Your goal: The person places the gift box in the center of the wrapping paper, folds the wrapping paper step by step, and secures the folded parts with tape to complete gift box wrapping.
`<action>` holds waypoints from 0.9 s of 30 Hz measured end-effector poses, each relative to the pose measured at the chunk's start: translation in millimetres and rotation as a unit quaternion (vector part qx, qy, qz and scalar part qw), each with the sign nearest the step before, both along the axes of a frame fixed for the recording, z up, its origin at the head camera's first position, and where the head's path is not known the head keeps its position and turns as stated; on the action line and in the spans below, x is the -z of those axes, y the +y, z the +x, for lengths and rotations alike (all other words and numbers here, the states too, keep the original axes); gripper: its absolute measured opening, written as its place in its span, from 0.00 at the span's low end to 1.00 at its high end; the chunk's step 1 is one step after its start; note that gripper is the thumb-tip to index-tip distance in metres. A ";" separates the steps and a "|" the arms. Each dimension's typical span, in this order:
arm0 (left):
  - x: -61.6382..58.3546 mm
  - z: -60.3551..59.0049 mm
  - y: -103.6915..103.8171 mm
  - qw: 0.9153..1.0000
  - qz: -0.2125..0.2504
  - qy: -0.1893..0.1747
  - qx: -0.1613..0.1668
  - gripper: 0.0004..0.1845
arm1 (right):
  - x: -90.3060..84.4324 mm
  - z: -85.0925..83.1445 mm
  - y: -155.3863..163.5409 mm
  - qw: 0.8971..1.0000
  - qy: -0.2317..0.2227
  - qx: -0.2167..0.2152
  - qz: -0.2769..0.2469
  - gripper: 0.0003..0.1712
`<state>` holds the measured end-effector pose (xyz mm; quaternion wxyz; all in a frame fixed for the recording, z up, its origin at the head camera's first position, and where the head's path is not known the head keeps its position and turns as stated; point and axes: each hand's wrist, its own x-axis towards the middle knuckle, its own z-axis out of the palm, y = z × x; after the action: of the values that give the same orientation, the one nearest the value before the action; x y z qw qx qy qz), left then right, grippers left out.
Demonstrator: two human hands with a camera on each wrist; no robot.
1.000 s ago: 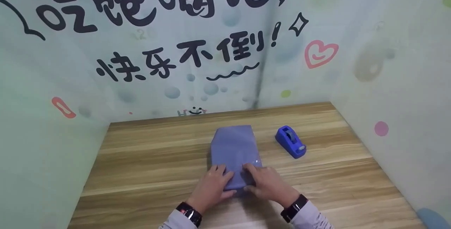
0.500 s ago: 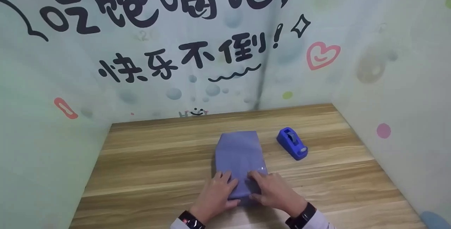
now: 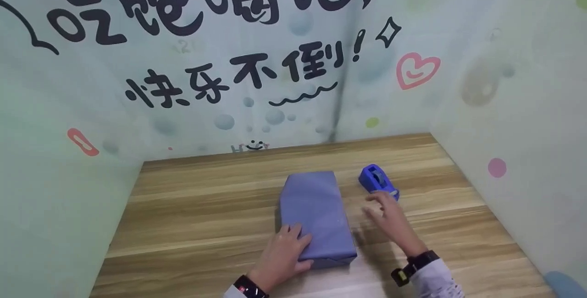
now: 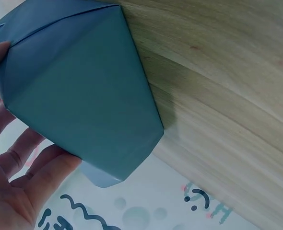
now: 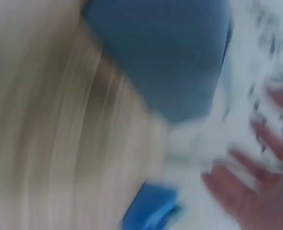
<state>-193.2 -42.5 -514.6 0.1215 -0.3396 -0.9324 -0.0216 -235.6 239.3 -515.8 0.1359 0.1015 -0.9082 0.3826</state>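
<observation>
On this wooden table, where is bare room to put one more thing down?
The widest bare patch lies left of the wrapped box, out to the left wall. Another runs behind the box along the back wall. The far right side, past the tape dispenser, is bare too. It is crowded between box and dispenser, where the right hand reaches.

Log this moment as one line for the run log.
left hand: rests on blue paper-wrapped box | right hand: open, beside blue plastic tape dispenser, contact unclear | surface: wooden table
</observation>
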 end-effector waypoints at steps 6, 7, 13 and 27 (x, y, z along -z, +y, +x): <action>-0.7 -1.1 1.0 1.000 0.002 -0.011 -0.001 0.24 | 13.5 -40.3 56.4 0.982 -0.122 0.142 0.025 0.28; -1.2 -1.1 1.1 1.000 0.001 -0.017 -0.001 0.24 | 15.6 -43.9 61.9 0.981 -0.129 0.143 0.030 0.29; -3.1 -1.2 0.6 1.000 -0.005 -0.029 -0.008 0.25 | 22.2 -55.7 79.1 0.981 -0.161 0.105 0.012 0.29; -3.4 0.2 1.2 0.999 -0.001 -0.031 -0.009 0.25 | 17.2 -60.8 66.4 0.984 -0.129 0.118 0.018 0.17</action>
<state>-193.1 -41.3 -511.2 0.0926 -0.3304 -0.9388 -0.0297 -296.4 305.7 -533.1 0.0593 -0.0541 -0.9306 0.3571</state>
